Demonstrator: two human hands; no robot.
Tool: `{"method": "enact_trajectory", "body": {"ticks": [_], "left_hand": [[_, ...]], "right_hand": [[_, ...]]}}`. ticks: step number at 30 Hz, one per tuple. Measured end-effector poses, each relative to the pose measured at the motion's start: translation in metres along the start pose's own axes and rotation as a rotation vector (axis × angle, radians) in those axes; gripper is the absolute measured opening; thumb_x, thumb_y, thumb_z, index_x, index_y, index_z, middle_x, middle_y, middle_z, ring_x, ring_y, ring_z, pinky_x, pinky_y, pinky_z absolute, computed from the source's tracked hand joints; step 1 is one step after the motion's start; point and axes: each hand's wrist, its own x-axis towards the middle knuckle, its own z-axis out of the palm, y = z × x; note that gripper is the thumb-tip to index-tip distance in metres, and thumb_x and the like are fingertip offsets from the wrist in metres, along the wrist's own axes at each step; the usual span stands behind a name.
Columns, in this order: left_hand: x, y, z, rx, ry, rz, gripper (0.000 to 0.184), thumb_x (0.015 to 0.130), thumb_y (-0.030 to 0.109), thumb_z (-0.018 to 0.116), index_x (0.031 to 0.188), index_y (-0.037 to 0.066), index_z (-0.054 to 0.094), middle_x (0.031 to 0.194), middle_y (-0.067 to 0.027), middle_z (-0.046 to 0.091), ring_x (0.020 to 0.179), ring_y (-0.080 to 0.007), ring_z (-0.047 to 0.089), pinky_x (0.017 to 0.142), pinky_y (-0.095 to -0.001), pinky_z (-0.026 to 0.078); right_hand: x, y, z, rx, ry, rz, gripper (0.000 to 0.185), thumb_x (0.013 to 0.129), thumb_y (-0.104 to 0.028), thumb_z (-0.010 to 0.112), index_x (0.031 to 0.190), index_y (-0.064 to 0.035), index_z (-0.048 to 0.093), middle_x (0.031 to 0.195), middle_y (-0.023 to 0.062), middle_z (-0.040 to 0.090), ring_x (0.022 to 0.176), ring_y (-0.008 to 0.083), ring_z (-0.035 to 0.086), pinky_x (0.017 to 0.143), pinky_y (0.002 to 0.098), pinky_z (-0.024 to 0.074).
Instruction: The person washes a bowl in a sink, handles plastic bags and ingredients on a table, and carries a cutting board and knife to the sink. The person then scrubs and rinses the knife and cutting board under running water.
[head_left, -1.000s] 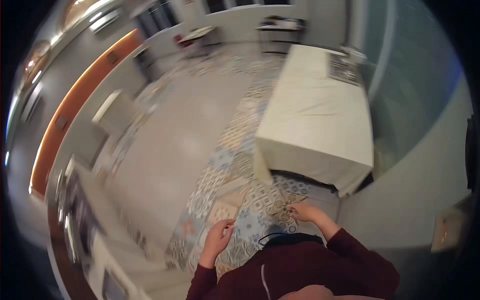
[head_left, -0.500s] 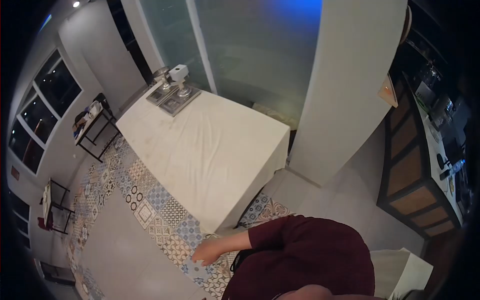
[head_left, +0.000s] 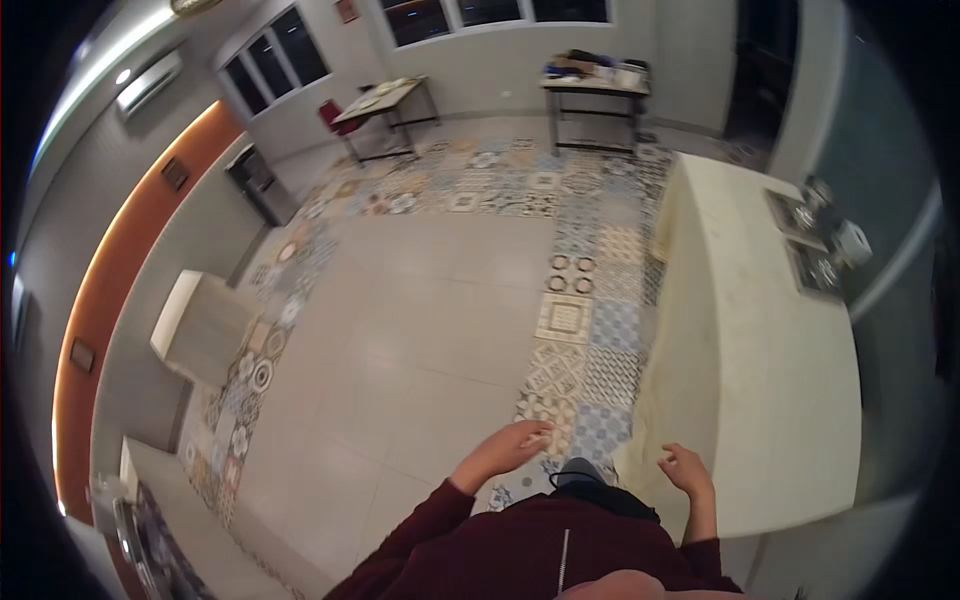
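My left hand (head_left: 512, 446) hangs in front of my body over the tiled floor. Its fingers are loosely stretched toward the right, and nothing shows in them. My right hand (head_left: 686, 468) is beside the near left edge of a long table under a cream cloth (head_left: 780, 400). Its fingers are slightly apart, holding nothing; whether they touch the cloth I cannot tell. On the far right part of that table sit silver metal stands (head_left: 815, 265) with a white box-shaped head (head_left: 852, 243).
Patterned tiles (head_left: 585, 260) border a plain grey floor (head_left: 420, 300). Against the far wall stand a table with piled items (head_left: 596, 80) and another table (head_left: 385, 97) with a red chair (head_left: 338, 118). A cloth-covered block (head_left: 205, 325) stands at left, a dark cabinet (head_left: 260, 185) behind it.
My view has swung left, from the counter and pillar toward the open floor and windows. The covered table now lies on my right. Both hands show now; only one did before.
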Motion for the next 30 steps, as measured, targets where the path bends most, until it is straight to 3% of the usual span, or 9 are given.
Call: {"method": "enact_trajectory", "body": {"ticks": [1, 4, 7, 11, 16, 20, 24, 27, 30], "left_hand": [[0.02, 0.002, -0.024, -0.088, -0.084, -0.02, 0.032, 0.085, 0.021, 0.052, 0.11, 0.003, 0.052, 0.102, -0.0154, 0.057, 0.09, -0.0257, 0.058, 0.077, -0.0319, 0.045], [0.093, -0.033, -0.083, 0.031, -0.124, 0.045, 0.032, 0.085, 0.022, 0.051, 0.11, 0.003, 0.052, 0.102, -0.0147, 0.057, 0.088, -0.0247, 0.058, 0.076, -0.0318, 0.046], [0.145, -0.105, -0.144, 0.004, 0.031, 0.037, 0.031, 0.085, 0.022, 0.051, 0.109, 0.003, 0.052, 0.101, -0.0142, 0.057, 0.087, -0.0242, 0.058, 0.074, -0.0318, 0.046], [0.186, -0.165, -0.248, 0.012, 0.237, -0.243, 0.029, 0.085, 0.021, 0.051, 0.107, 0.003, 0.054, 0.097, -0.0137, 0.06, 0.086, -0.0243, 0.059, 0.074, -0.0318, 0.047], [0.21, -0.213, -0.366, -0.042, 0.529, -0.441, 0.029, 0.084, 0.022, 0.051, 0.106, 0.003, 0.055, 0.094, -0.0148, 0.06, 0.085, -0.0254, 0.059, 0.074, -0.033, 0.047], [0.229, -0.282, -0.431, -0.081, 0.683, -0.576, 0.028, 0.084, 0.022, 0.052, 0.105, 0.003, 0.056, 0.093, -0.0159, 0.061, 0.084, -0.0257, 0.059, 0.072, -0.0335, 0.047], [0.275, -0.39, -0.505, 0.008, 0.572, -0.695, 0.026, 0.084, 0.021, 0.052, 0.103, 0.004, 0.057, 0.093, -0.0157, 0.06, 0.083, -0.0253, 0.059, 0.07, -0.0324, 0.047], [0.345, -0.432, -0.615, 0.003, 0.515, -0.497, 0.024, 0.084, 0.02, 0.052, 0.101, 0.004, 0.058, 0.093, -0.015, 0.061, 0.081, -0.0254, 0.059, 0.07, -0.0322, 0.047], [0.424, -0.461, -0.758, 0.133, 0.353, -0.251, 0.023, 0.082, 0.019, 0.052, 0.1, 0.004, 0.056, 0.085, -0.0134, 0.061, 0.073, -0.0272, 0.059, 0.067, -0.0354, 0.047]], "right_hand": [[0.025, -0.019, 0.002, -0.004, 0.031, -0.003, 0.037, 0.073, -0.023, 0.062, 0.105, -0.0059, 0.056, 0.085, 0.0169, 0.062, 0.079, 0.0304, 0.06, 0.071, 0.0364, 0.0478], [0.113, -0.056, -0.002, 0.03, 0.023, 0.043, 0.038, 0.073, -0.023, 0.063, 0.106, -0.0056, 0.056, 0.085, 0.0161, 0.062, 0.079, 0.0305, 0.06, 0.071, 0.0368, 0.0478], [0.218, -0.1, 0.002, -0.079, -0.064, 0.083, 0.038, 0.072, -0.023, 0.063, 0.106, -0.0053, 0.056, 0.086, 0.0166, 0.062, 0.079, 0.0306, 0.06, 0.072, 0.0371, 0.0474], [0.409, -0.149, 0.02, -0.248, -0.111, -0.185, 0.038, 0.072, -0.023, 0.061, 0.106, -0.0051, 0.055, 0.087, 0.0178, 0.061, 0.081, 0.0321, 0.059, 0.072, 0.038, 0.0468], [0.603, -0.389, 0.012, -0.339, -0.193, -0.592, 0.035, 0.075, -0.024, 0.056, 0.104, -0.0042, 0.054, 0.098, 0.0175, 0.058, 0.092, 0.0337, 0.054, 0.079, 0.04, 0.0435], [0.717, -0.553, 0.061, -0.155, -0.249, -0.946, 0.034, 0.078, -0.024, 0.055, 0.106, -0.0063, 0.052, 0.097, 0.0163, 0.058, 0.091, 0.0326, 0.054, 0.077, 0.0397, 0.0445], [0.812, -0.657, 0.137, -0.04, -0.463, -0.945, 0.037, 0.078, -0.026, 0.055, 0.109, -0.0065, 0.052, 0.097, 0.016, 0.059, 0.09, 0.032, 0.055, 0.078, 0.0395, 0.0443], [0.882, -0.697, 0.175, -0.156, -0.571, -0.903, 0.037, 0.077, -0.025, 0.057, 0.109, -0.007, 0.053, 0.095, 0.016, 0.06, 0.087, 0.0303, 0.058, 0.075, 0.0376, 0.0454], [0.96, -0.731, 0.161, -0.14, -0.62, -0.849, 0.037, 0.077, -0.025, 0.058, 0.11, -0.0075, 0.053, 0.092, 0.0167, 0.061, 0.084, 0.0307, 0.058, 0.075, 0.0379, 0.0456]]}}
